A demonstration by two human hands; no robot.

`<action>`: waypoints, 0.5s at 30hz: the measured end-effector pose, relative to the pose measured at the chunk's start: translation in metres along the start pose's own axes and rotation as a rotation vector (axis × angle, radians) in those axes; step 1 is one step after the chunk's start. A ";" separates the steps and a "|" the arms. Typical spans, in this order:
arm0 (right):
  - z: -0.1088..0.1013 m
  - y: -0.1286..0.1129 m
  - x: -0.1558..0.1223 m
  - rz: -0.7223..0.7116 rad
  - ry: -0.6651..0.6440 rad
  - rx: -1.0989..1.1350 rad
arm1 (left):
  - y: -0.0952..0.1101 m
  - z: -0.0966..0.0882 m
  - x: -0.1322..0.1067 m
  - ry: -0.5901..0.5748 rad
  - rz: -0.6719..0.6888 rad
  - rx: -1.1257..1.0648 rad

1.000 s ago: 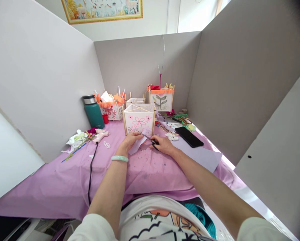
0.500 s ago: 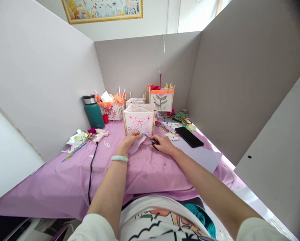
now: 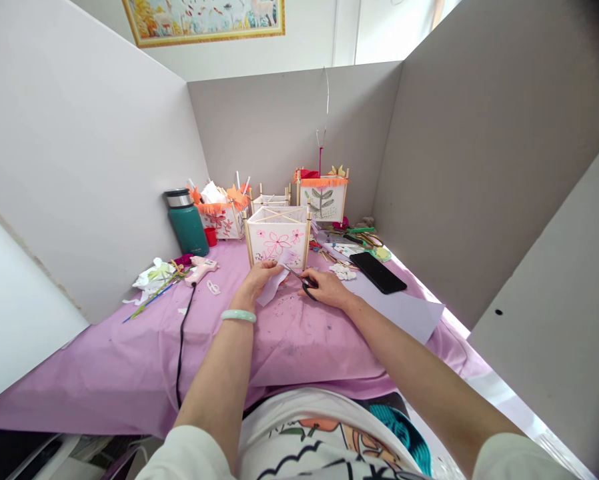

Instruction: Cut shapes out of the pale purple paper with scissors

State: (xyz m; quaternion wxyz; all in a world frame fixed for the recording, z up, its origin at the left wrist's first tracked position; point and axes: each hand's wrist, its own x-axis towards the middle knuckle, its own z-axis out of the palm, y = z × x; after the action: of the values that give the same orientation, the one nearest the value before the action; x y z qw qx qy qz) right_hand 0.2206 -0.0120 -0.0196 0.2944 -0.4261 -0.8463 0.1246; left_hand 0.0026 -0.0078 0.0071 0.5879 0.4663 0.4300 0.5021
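My left hand [image 3: 259, 279] pinches a small piece of pale paper [image 3: 271, 288] between thumb and fingers, just in front of a paper lantern [image 3: 278, 243]. The lantern has a stick frame and pink flowers drawn on its white side. In my right hand [image 3: 327, 288] is a pair of black-handled scissors [image 3: 309, 285], its blades pointing left at the paper's edge. The blade tips meet the paper near my left fingertips; whether they are fully closed is hard to make out. A larger pale sheet [image 3: 394, 307] lies right of my right hand.
A green bottle [image 3: 188, 223] and a pink glue gun [image 3: 201, 270] with a black cord stand and lie at left. Behind are more lanterns, one with an orange fringe [image 3: 324, 200] under a wire hook. At right lies a black phone [image 3: 378, 273]. Grey panels enclose the purple-covered table [image 3: 144, 360].
The paper in my left hand has turned, and part of it now sticks up above my fingers before the lantern. The scissors have shifted slightly.
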 end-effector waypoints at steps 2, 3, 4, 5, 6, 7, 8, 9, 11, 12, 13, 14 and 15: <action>0.000 0.000 0.000 -0.001 0.000 -0.002 | 0.001 0.000 -0.001 -0.008 -0.003 0.004; 0.000 0.000 0.000 -0.002 0.001 -0.003 | 0.001 0.001 -0.001 -0.007 -0.003 0.005; 0.000 0.000 0.000 -0.004 0.003 -0.003 | 0.001 0.001 -0.001 -0.004 -0.004 0.007; 0.000 0.001 0.000 -0.006 0.003 -0.002 | 0.001 0.001 -0.001 -0.002 -0.004 0.010; 0.001 0.001 0.000 -0.008 0.004 -0.001 | 0.000 0.000 -0.001 -0.003 -0.003 0.014; 0.001 0.002 0.000 -0.009 0.004 0.002 | 0.000 0.000 0.000 -0.005 -0.003 0.019; 0.001 0.002 0.000 -0.010 0.004 0.003 | 0.000 0.000 0.000 -0.008 -0.002 0.022; 0.001 0.002 0.000 -0.011 0.003 0.004 | 0.000 0.000 0.000 -0.011 -0.003 0.025; 0.001 0.003 0.000 -0.010 -0.001 0.000 | 0.000 -0.001 0.000 -0.018 -0.003 0.026; 0.001 0.003 0.000 -0.007 -0.003 -0.002 | 0.000 -0.001 0.000 -0.020 -0.005 0.026; 0.001 0.002 0.000 -0.002 -0.006 -0.005 | 0.000 -0.001 0.000 -0.020 -0.006 0.026; 0.001 0.002 0.000 0.003 -0.007 -0.006 | 0.000 -0.001 0.000 -0.019 -0.009 0.026; 0.001 0.002 0.000 0.008 -0.006 -0.007 | 0.000 -0.001 0.000 -0.018 -0.012 0.024</action>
State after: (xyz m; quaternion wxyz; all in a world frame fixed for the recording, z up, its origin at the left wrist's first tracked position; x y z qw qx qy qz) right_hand 0.2212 -0.0108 -0.0213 0.2897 -0.4303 -0.8459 0.1240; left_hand 0.0017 -0.0076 0.0066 0.5888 0.4754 0.4336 0.4892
